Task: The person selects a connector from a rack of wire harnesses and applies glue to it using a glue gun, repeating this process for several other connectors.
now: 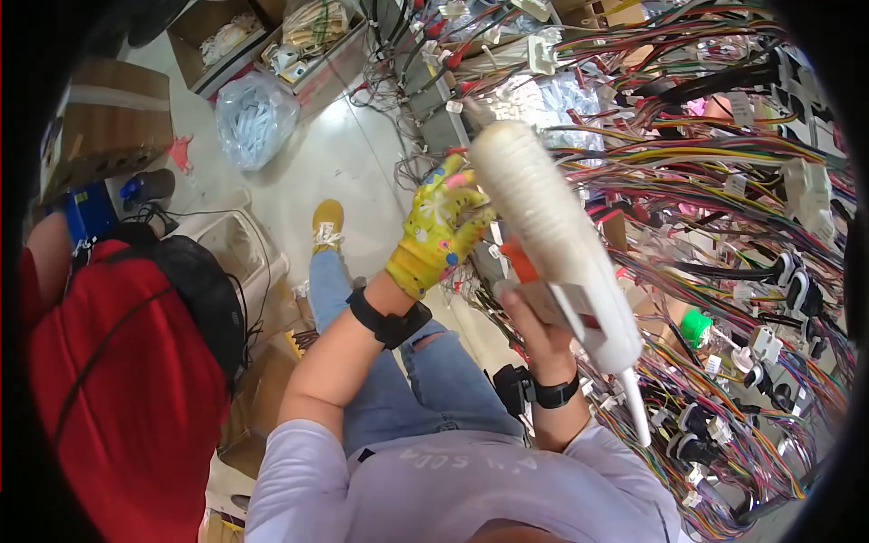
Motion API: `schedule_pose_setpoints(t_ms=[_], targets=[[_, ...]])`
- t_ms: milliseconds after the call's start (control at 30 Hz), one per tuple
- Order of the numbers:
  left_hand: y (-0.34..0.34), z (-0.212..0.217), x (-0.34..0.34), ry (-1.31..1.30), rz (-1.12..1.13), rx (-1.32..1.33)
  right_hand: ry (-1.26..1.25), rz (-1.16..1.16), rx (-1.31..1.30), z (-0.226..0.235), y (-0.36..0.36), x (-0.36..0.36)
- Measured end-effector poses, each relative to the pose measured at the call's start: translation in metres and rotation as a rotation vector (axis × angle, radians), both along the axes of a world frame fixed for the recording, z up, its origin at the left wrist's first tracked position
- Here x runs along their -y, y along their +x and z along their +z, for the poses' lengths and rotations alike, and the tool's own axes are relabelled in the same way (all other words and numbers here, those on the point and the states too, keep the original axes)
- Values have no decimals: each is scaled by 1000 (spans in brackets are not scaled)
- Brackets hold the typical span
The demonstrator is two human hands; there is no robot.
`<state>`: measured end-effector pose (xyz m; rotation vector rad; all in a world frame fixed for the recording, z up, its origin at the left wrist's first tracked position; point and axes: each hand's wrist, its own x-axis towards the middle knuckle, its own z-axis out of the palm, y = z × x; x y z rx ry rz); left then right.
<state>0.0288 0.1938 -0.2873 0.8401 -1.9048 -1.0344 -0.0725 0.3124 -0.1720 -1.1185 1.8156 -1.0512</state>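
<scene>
The left hand wears a matt yellow printed cloth glove. The right hand grips a smooth, glossy white plastic tool; beyond it hang shiny plastic-coated wires.

Both my arms raised, hands up in front of me.
My left hand, in a yellow glove, reaches forward with fingers curled; my bare right hand is clenched, wrist banded.
</scene>
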Motion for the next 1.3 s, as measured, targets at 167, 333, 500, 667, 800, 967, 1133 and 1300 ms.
schedule_pose_setpoints(t_ms=[167,333,500,667,800,967,1133,1300], targets=[[4,-19,19,601,109,-112,-23,-180,222,21,-1,-1],[4,-89,64,454,149,36,-53,-138,403,42,1,-2],[12,-96,101,274,127,405,5,-274,304,46,7,7],[10,-102,116,206,4,675,80,-301,268,39,-2,0],[10,-122,108,292,135,618,91,-286,274,37,-7,2],[2,-116,100,-151,200,701,-4,-247,288,25,-11,3],[-6,-127,93,98,441,729,-35,-261,293,20,-11,6],[-14,-136,103,594,205,893,52,-290,261,25,-12,5]])
